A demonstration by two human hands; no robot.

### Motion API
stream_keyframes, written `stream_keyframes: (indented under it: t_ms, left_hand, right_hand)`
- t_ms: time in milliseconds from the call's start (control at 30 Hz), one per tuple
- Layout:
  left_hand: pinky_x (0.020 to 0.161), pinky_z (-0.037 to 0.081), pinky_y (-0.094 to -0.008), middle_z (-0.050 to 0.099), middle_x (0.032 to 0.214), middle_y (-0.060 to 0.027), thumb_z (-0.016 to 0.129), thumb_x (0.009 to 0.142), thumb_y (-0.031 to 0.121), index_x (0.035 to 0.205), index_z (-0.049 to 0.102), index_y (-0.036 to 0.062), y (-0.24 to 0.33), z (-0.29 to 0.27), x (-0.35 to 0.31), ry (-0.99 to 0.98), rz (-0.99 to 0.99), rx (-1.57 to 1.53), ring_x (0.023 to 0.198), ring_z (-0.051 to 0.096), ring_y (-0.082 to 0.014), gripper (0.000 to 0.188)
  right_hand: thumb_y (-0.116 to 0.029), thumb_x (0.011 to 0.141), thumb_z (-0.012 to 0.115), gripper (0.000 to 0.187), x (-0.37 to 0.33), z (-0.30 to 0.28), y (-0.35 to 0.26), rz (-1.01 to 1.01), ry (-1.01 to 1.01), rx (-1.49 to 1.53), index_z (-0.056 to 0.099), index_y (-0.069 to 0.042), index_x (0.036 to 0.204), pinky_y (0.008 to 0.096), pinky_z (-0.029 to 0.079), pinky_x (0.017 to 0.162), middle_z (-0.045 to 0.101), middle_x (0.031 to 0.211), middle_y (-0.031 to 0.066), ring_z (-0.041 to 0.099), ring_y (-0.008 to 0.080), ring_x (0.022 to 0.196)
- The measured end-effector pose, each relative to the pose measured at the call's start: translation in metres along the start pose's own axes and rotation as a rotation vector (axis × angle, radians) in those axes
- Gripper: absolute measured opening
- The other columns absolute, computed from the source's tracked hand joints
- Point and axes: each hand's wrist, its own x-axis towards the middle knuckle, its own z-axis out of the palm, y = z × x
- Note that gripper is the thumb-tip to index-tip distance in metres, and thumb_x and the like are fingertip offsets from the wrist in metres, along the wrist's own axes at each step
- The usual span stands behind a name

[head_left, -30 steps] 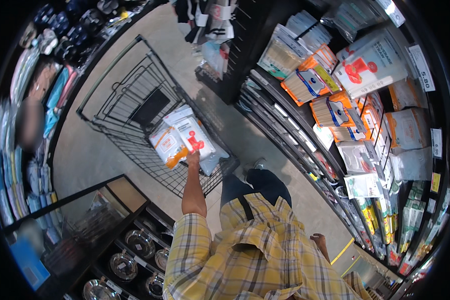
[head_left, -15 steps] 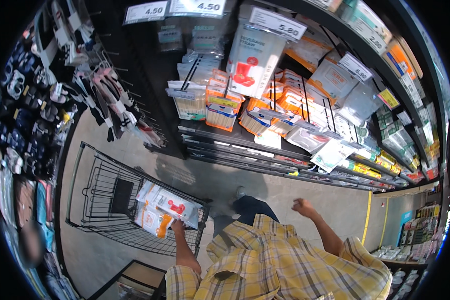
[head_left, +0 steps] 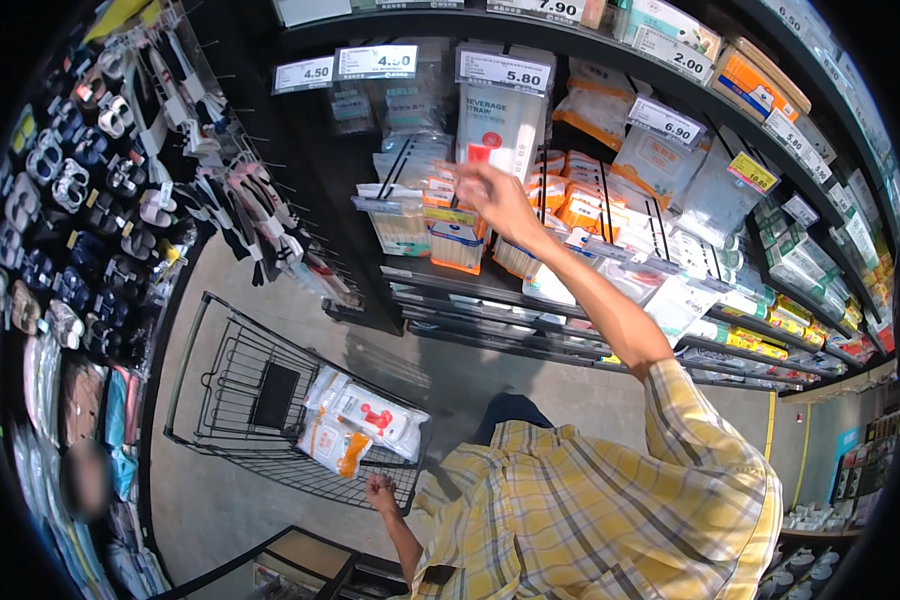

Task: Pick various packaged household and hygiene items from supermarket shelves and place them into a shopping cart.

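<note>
Blurred right hand point(head_left: 490, 195) is partly hiding clear pack point(head_left: 508, 118) behind it; cart point(head_left: 274, 395) is standing near left hand point(head_left: 381, 494); whether either is gripping, cannot tell.

Passage: gap over the floor point(head_left: 460, 372) between cart point(head_left: 274, 395) and shelf point(head_left: 450, 284). Obstructions, right hand point(head_left: 497, 197): large white bag point(head_left: 500, 117) just beyond, price tags point(head_left: 503, 72) above, orange packets point(head_left: 457, 250) below. Obstructions, left hand point(head_left: 381, 493): cart close by, plastic packages point(head_left: 378, 414) farther in, toward the shelf.
</note>
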Motion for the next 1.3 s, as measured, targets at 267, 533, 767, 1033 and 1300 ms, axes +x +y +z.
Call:
stream_keyframes:
  t_ms: [267,533,767,1033,1300]
  left_hand:
    - [0.065,0.049,-0.0293,0.056,0.097,-0.0065,0.055,0.082,0.002,0.118,0.046,0.0028,-0.016,-0.021,-0.046,0.097,0.065,-0.158,0.08,0.057,-0.0153,0.037]
    - [0.062,0.05,-0.0273,0.057,0.098,-0.0083,0.053,0.079,-0.003,0.116,0.045,0.0026,-0.01,-0.018,-0.055,0.156,0.028,-0.178,0.077,0.058,-0.0172,0.038]
    - [0.069,0.05,-0.0316,0.056,0.103,-0.0099,0.053,0.08,-0.001,0.117,0.044,0.0036,0.0,-0.022,-0.041,0.109,0.023,-0.178,0.082,0.058,-0.0183,0.038]
    - [0.07,0.05,-0.0331,0.056,0.105,-0.01,0.053,0.08,0.0,0.119,0.045,0.0053,-0.008,-0.026,-0.03,0.06,0.014,-0.149,0.085,0.058,-0.0189,0.04]
    - [0.074,0.051,-0.0341,0.055,0.106,-0.0097,0.054,0.085,0.005,0.122,0.044,0.0053,-0.005,-0.018,-0.031,0.062,-0.02,-0.085,0.087,0.057,-0.0198,0.038]
  right_hand:
    - [-0.028,0.07,0.073,0.065,0.116,0.039,-0.001,0.209,0.182,-0.239,0.046,0.015,0.112,0.0392,0.047,0.084,0.055,0.108,0.0319,0.058,0.0373,0.1]
    - [-0.049,0.067,0.071,0.07,0.131,0.049,-0.007,0.456,0.188,-0.347,0.054,0.003,0.111,0.041,0.045,0.087,0.058,0.112,0.0214,0.056,0.0346,0.104]
    - [-0.047,0.069,0.069,0.059,0.14,0.052,0.017,0.395,0.143,-0.225,0.06,-0.005,0.109,0.0397,0.045,0.086,0.061,0.107,0.0157,0.057,0.033,0.101]
    - [-0.033,0.071,0.071,0.041,0.123,0.046,0.005,0.224,0.195,-0.073,0.063,0.002,0.092,0.0335,0.046,0.074,0.065,0.086,0.0163,0.062,0.0243,0.083]
    - [-0.027,0.07,0.073,0.031,0.106,0.041,-0.015,0.183,0.117,0.198,0.06,0.001,0.072,0.0305,0.04,0.057,0.058,0.061,0.0069,0.051,0.0138,0.058]
